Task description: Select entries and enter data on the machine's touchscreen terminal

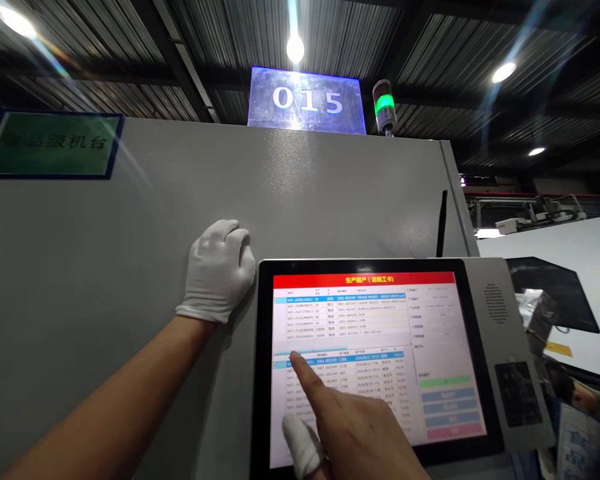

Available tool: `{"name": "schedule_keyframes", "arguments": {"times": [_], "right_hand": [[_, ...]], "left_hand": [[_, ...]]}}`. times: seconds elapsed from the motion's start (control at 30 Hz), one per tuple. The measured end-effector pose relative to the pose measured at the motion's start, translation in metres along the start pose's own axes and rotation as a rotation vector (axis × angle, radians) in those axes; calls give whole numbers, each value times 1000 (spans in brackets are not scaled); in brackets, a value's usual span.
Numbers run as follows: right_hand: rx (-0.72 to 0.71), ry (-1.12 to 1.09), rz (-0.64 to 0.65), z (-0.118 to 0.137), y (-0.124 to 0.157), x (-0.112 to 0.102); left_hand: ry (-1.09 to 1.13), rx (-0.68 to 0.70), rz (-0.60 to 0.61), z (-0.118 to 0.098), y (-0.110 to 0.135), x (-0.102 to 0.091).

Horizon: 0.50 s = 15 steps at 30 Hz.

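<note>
My left hand (221,270), in a white knit glove, rests in a loose fist against the grey machine panel (330,193), just left of the monitor. Its fingers curl inward and nothing shows sticking out of them. My right hand (360,427) is bare except for a white cover (301,443) on the thumb. Its index finger stretches out to the touchscreen (340,400), with the tip at the top of the lower table, near a blue highlighted row. The thumb stands apart from it, and the other fingers are folded or hidden. The screen has a red title bar and coloured buttons at right.
A sign reading 015 (307,100) and a signal light (384,107) glowing green stand on top of the machine. A black antenna (441,223) rises behind the monitor. At left hangs a green sign (53,145). A card-reader panel (519,393) sits right of the screen.
</note>
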State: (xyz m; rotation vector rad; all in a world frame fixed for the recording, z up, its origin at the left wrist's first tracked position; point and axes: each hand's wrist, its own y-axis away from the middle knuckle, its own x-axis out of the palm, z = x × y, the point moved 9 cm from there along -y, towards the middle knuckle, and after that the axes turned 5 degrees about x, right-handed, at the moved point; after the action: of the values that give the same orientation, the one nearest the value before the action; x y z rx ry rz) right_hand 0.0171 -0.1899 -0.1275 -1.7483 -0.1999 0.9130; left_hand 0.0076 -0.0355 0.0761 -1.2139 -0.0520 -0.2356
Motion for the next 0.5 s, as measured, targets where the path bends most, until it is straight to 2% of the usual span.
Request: {"name": "schedule_keyframes", "arguments": {"times": [0.17,0.5], "right_hand": [[-15,10,-17,4,-1,-1],[-1,40,64,3,-2,4]], "left_hand": [[29,-12,1,1,1,1],[18,-16,14,1,1,1]]}}
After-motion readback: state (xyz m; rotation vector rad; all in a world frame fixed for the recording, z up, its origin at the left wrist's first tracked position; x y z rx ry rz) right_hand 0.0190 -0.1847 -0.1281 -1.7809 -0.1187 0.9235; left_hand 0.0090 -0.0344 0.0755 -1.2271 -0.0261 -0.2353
